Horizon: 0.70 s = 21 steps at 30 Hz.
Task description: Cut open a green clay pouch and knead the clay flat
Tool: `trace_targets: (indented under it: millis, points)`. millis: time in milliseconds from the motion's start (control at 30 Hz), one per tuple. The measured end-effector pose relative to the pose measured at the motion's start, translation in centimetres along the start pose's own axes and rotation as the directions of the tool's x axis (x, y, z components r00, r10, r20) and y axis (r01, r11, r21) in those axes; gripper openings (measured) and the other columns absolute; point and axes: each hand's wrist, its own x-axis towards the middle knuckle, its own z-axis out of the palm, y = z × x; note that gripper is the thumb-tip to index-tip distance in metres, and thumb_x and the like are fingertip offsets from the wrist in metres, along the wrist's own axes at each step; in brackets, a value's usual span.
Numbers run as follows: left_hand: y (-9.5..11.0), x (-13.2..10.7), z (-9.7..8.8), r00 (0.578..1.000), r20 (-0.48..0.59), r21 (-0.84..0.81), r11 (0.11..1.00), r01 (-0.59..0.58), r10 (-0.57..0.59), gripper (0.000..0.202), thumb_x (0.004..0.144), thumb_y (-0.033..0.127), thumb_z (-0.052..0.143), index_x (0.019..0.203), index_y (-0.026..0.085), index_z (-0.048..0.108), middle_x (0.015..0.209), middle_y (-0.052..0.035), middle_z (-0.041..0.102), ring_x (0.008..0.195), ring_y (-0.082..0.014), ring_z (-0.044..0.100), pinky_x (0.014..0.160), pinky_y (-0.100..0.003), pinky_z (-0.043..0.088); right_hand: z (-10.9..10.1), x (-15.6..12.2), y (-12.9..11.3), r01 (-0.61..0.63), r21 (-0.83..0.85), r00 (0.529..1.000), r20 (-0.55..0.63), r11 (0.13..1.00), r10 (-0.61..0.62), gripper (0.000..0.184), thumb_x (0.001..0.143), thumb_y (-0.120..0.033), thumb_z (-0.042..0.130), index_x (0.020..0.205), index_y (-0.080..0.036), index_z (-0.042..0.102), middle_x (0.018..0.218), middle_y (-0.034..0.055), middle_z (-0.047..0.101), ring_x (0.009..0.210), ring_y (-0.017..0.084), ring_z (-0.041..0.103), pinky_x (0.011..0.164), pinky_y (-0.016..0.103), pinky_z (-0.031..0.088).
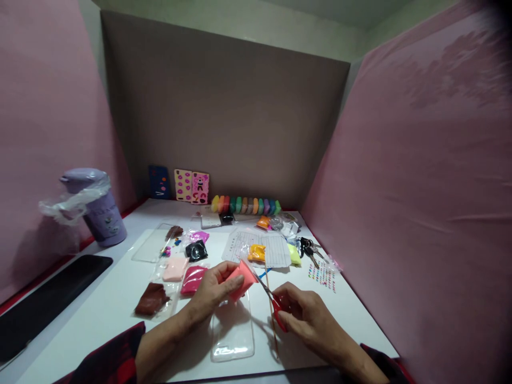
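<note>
Although the coral packet is plainly placed at lower centre of the frame, its left part is covered by the left hand, and whether the scissors have entered its edge cannot be determined. The upper end of the clear phone case below is obscured by packet and hand. Writing on the paper near centre is illegible; the black flat object is cut off by the left edge, and both sleeves by the bottom edge. The left hand extends from lower left, gripping the packet, thumb across its front. The right hand extends from lower right, fingers curled about the red handles, holding the scissors with blades directed up and left at the packet's right edge.
</note>
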Motion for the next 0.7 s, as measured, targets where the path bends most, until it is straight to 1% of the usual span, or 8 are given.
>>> trace_targets:
  millis: [67, 200, 300, 433, 533, 633, 700]
  points:
    - [0.0, 0.0, 0.0, 1.0, -0.006, 0.003, 1.0, -0.012, 0.012, 0.033, 0.069, 0.04, 0.075, 0.088, 0.015, 0.065, 0.076, -0.0043, 0.065, 0.059, -0.0117, 0.056, 0.049, -0.019, 0.041, -0.1, 0.0, 0.0, -0.004, -0.011, 1.0, -0.002, 1.0, 0.004, 0.017, 0.076, -0.006, 0.052, 0.084, -0.021, 0.055, 0.062, -0.0068, 0.056, 0.056, 0.009, 0.045, 0.054, 0.021, 0.031]
    - [0.0, 0.0, -0.3, 0.999, 0.052, 0.037, 0.999, 0.001, -0.003, 0.032, 0.07, 0.04, 0.074, 0.088, 0.015, 0.066, 0.075, -0.0037, 0.065, 0.059, -0.0117, 0.056, 0.05, -0.019, 0.042, -0.5, -0.3, 0.1, -0.023, -0.04, 1.0, 0.006, 0.999, 0.023, 0.02, 0.074, -0.005, 0.051, 0.086, -0.021, 0.056, 0.061, -0.0066, 0.055, 0.056, 0.01, 0.043, 0.054, 0.021, 0.031]
    - [-0.1, 0.2, -0.4, 1.0, 0.022, 0.028, 1.0, 0.008, -0.009, 0.031, 0.07, 0.04, 0.074, 0.088, 0.016, 0.065, 0.075, -0.003, 0.065, 0.058, -0.0107, 0.055, 0.048, -0.018, 0.041, -0.9, -0.6, 0.3, -0.044, -0.094, 0.999, 0.014, 0.995, 0.045, 0.02, 0.073, -0.007, 0.053, 0.087, -0.021, 0.057, 0.061, -0.0065, 0.055, 0.056, 0.01, 0.043, 0.053, 0.021, 0.031]
    - [-0.3, 0.3, -0.3, 1.0, -0.017, 0.012, 1.0, 0.012, -0.012, 0.033, 0.068, 0.04, 0.076, 0.087, 0.016, 0.064, 0.074, -0.0033, 0.065, 0.057, -0.0112, 0.056, 0.045, -0.019, 0.042, -1.8, -0.9, 1.1, -0.11, -0.212, 0.994, -0.019, 0.971, 0.108, 0.013, 0.076, -0.013, 0.054, 0.084, -0.022, 0.058, 0.063, -0.005, 0.058, 0.057, 0.012, 0.049, 0.054, 0.022, 0.033]
    - [-0.4, 0.4, -0.1, 0.998, -0.05, 0.022, 0.999, -0.028, 0.029, 0.034, 0.068, 0.041, 0.076, 0.085, 0.015, 0.064, 0.07, -0.0028, 0.063, 0.055, -0.0108, 0.055, 0.044, -0.019, 0.042, -2.5, -0.8, 2.1, -0.182, -0.375, 0.982, -0.108, 0.909, 0.153, 0.012, 0.079, -0.016, 0.051, 0.085, -0.022, 0.059, 0.069, -0.0021, 0.064, 0.061, 0.014, 0.055, 0.057, 0.024, 0.034]
    - [-0.3, 0.3, 0.0, 0.997, -0.064, 0.021, 0.999, -0.039, 0.041, 0.037, 0.065, 0.043, 0.077, 0.084, 0.014, 0.065, 0.068, -0.0034, 0.063, 0.054, -0.0111, 0.054, 0.043, -0.019, 0.041, -3.0, -0.6, 2.9, -0.246, -0.535, 0.965, -0.209, 0.808, 0.156, 0.013, 0.08, -0.017, 0.049, 0.087, -0.022, 0.059, 0.076, 0.0009, 0.067, 0.066, 0.018, 0.059, 0.058, 0.026, 0.034]
    - [-0.2, 0.3, 0.1, 0.997, -0.071, 0.023, 0.999, -0.032, 0.033, 0.039, 0.063, 0.044, 0.078, 0.084, 0.014, 0.065, 0.069, -0.0034, 0.064, 0.054, -0.0111, 0.054, 0.044, -0.019, 0.041, -3.2, -0.3, 3.1, -0.252, -0.614, 0.965, -0.221, 0.748, 0.143, 0.015, 0.081, -0.014, 0.047, 0.085, -0.022, 0.059, 0.075, 0.0014, 0.068, 0.066, 0.018, 0.06, 0.057, 0.026, 0.032]
